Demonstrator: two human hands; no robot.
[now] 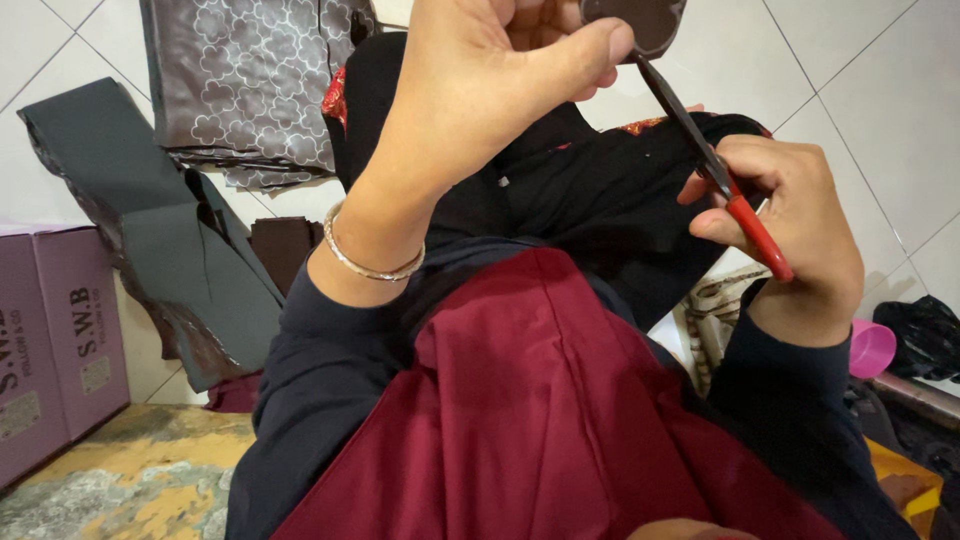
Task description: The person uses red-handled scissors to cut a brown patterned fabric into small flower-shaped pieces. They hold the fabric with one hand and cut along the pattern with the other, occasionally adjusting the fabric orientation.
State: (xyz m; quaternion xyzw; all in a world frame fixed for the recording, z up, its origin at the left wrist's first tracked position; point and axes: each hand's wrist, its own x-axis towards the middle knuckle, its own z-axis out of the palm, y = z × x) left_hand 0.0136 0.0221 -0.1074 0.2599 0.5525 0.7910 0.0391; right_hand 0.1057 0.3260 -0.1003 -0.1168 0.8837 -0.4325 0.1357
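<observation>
While the left hand (490, 90) pinches a small dark brown fabric piece (640, 20) between thumb and fingers at twelve o'clock in the view, the right hand (790, 220) is closed around the red handles of a pair of scissors (715, 165) at about three o'clock. The dark blades run up and to the left, and their tip meets the lower edge of the fabric piece just beside the left thumb; whether the blades stand apart or together cannot be told from this angle.

That closeness is the main risk, as I judge it: the thumb tip sits right next to the cutting line, so a quick snip or a slip of the cloth could nick it. The piece is held in the air with nothing under it, and only its lower part shows, so it could twist in the pinch and the cut could wander off its edge. A loose offcut would likely drop onto the maroon cloth (560, 420) across the lap or the black garment (590, 190) behind it, where a dark scrap is hard to find.

Towards ten o'clock lie patterned grey fabric (250, 90) and a dark green fabric strip (150, 220) on the tiled floor (860, 70), with a purple box (55, 340) at nine o'clock.
</observation>
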